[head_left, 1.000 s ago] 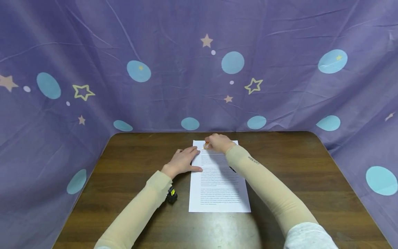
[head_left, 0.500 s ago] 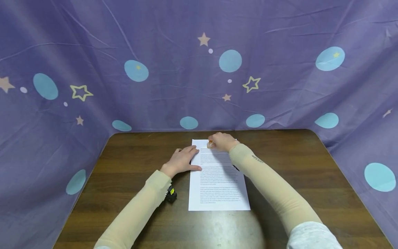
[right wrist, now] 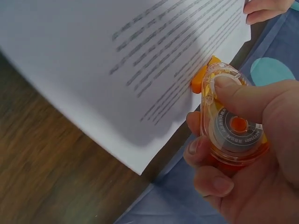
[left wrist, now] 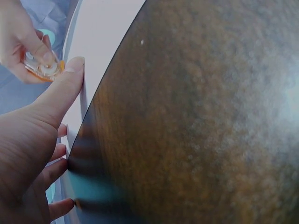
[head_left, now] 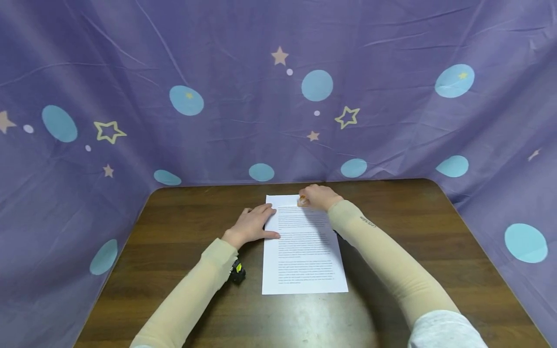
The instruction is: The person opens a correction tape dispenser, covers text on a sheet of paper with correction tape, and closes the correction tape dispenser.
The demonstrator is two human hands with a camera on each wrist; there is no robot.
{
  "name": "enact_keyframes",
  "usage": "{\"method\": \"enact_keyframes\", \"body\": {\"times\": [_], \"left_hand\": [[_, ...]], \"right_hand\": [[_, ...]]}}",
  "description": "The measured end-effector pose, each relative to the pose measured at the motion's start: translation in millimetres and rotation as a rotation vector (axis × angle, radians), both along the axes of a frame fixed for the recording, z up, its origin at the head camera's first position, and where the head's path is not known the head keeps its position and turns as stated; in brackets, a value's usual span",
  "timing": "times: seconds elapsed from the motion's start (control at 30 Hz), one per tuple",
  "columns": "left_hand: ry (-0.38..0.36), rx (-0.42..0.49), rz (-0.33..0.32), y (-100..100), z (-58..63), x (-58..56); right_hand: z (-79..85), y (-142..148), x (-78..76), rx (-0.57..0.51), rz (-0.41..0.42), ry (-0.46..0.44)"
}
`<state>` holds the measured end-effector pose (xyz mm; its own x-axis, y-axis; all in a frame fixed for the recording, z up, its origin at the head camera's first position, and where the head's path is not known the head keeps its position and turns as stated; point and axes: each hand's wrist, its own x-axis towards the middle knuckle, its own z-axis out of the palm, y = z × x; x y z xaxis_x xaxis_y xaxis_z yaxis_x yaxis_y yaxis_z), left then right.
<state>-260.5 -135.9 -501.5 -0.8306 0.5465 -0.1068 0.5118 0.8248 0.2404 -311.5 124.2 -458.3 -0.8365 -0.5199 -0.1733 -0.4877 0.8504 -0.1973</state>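
Observation:
A printed sheet of paper [head_left: 271,285] lies on the wooden table. My right hand [head_left: 321,197] grips a clear-and-orange correction tape [right wrist: 229,135], its thumb on the see-through body and its fingers curled beneath. The orange tip is right at the top lines of text in the right wrist view. At the sheet's left edge my left hand [head_left: 251,224] rests with fingers spread, thumb and fingertips on the paper. The left wrist view shows that thumb [left wrist: 70,86] along the paper's border, with the correction tape [left wrist: 44,67] in the other hand beyond.
The brown table [head_left: 183,290] ends at a purple curtain [head_left: 235,121] patterned with stars and blue ovals, hung behind and along both sides. A small black device [head_left: 237,272] is strapped at the left wrist.
My right hand has slid the correction tape rightward along the top of the sheet. The left hand stays in place on the paper, and the head view has shifted slightly.

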Motion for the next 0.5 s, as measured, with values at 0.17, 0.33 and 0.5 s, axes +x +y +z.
{"method": "enact_keyframes", "body": {"times": [0.17, 0.33, 0.5], "left_hand": [[-0.002, -0.007, 0.001, -0.9, -2.0, -1.7], [-0.003, -0.008, -0.001, 0.1, -3.0, -2.9], [-0.007, -0.008, -0.002, 0.3, -3.0, -2.2]], "right_hand": [[0.9, 9.7, 1.3, 0.002, -0.002, -0.004], [1.3, 19.4, 3.5, -0.009, -0.010, 0.003], [-0.8, 28.2, 4.4, -0.008, -0.022, 0.011]]}}
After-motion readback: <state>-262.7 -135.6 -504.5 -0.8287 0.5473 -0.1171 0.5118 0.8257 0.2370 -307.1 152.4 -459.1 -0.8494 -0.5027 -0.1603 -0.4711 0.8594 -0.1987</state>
